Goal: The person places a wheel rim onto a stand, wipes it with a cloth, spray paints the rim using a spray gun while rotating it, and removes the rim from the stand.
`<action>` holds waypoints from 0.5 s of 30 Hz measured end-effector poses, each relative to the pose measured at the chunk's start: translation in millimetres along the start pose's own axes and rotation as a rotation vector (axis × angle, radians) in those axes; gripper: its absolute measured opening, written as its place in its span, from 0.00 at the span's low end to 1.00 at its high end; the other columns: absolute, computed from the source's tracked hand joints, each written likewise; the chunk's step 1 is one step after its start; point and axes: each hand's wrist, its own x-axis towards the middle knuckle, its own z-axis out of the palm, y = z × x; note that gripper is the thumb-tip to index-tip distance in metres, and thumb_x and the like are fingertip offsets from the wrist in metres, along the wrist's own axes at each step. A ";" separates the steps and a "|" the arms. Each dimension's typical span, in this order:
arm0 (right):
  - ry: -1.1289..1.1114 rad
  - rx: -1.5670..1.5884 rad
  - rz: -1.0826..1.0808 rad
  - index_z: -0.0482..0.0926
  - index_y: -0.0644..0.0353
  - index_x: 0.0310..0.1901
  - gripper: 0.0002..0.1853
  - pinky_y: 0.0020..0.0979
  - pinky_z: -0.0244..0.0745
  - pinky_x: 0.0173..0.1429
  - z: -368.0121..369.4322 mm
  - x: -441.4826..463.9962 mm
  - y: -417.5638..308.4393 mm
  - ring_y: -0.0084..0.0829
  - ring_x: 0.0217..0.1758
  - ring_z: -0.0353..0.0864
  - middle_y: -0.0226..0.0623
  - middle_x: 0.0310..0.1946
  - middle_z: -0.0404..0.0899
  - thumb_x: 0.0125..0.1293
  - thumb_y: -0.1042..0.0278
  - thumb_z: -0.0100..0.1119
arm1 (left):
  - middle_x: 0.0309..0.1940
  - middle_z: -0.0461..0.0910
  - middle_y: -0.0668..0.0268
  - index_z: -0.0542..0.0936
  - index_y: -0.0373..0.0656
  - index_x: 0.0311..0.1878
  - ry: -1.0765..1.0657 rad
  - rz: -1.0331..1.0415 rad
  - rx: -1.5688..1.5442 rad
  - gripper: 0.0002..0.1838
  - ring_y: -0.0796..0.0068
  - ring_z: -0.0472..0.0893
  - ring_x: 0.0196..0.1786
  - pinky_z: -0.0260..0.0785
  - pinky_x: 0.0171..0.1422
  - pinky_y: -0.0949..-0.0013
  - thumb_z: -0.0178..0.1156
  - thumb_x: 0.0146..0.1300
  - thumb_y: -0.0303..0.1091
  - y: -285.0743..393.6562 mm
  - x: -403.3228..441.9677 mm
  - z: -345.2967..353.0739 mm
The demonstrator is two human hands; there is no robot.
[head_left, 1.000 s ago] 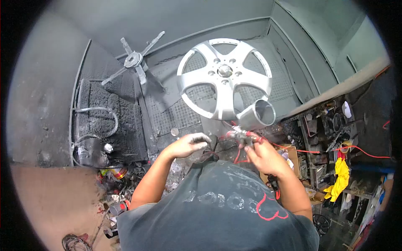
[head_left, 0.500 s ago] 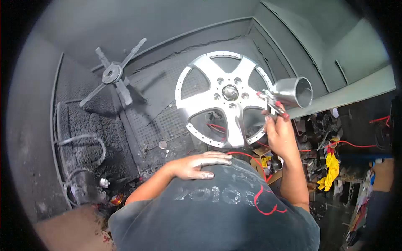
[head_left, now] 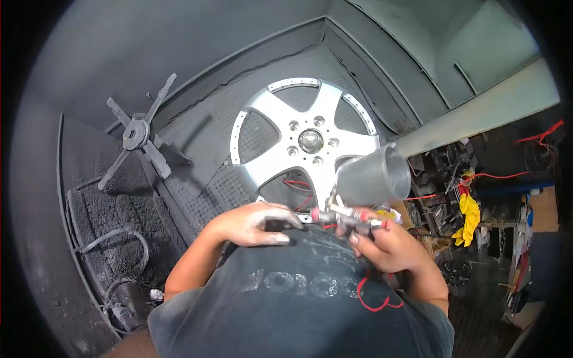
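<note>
My right hand (head_left: 391, 243) is closed round a spray gun (head_left: 345, 216) with a clear-walled cup (head_left: 373, 174) on it. The gun is near my shirt front, over the wheel's lower right edge, and its cup hides part of the rim. A silver five-spoke car wheel (head_left: 327, 122) faces me, bright and glossy. Just in front of the shirt, by the wheel's lower left edge, my left hand (head_left: 253, 225) has its thumb and fingers apart and holds nothing. Silver-grey marks coat its fingers. I cannot tell whether it touches the wheel.
On the left stands a grey-coated metal stand with several arms (head_left: 136, 135). Below it are a rough grey-coated block (head_left: 113, 224) and a hose (head_left: 128, 231). To the right, a yellow cloth (head_left: 470, 218) hangs by cluttered shelves, and a red hose (head_left: 495, 175) runs across.
My right hand has drawn the spray gun down and left, from the wheel's right side toward my shirt. My left hand has moved slightly left, its fingers more bent. The view has shifted.
</note>
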 end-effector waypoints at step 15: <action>0.708 -0.201 0.109 0.77 0.66 0.48 0.11 0.31 0.72 0.33 -47.6 -87.5 126.2 0.25 0.25 0.76 0.32 0.23 0.77 0.74 0.70 0.48 | 0.46 0.83 0.56 0.83 0.39 0.52 0.195 0.262 0.174 0.16 0.57 0.83 0.49 0.75 0.56 0.58 0.68 0.62 0.33 45.0 134.8 117.8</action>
